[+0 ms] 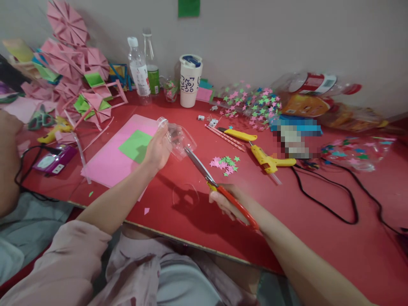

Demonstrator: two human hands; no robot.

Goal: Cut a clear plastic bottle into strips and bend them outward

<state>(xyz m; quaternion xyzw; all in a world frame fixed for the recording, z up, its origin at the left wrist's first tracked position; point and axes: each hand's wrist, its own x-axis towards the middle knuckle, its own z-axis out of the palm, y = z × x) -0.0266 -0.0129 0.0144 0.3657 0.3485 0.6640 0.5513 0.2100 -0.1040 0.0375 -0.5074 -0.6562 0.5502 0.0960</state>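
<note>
Has pink sheet [106, 157] and green square [132, 143] flat at L on red counter [165, 221]. Gripping w/ L hand [157, 148] clear bottle top [179, 138], held over counter approx. mid-view, neck up & L, wide cut end down & R. Already cut away from lower body; rim prob. only part trimmed, can't tell how much left. Looks thin, see-thru, shiny, slightly crumpled. Below, thin clear ring [173, 197], prob. offcut. Gripping w/ R hand [225, 204] red-handled scissors [202, 168], fingers round handles, blade tips at cut end. Farther R, star cutouts [225, 165] in loose pile, then yellow glue gun [266, 159], apparently not in use.
</note>
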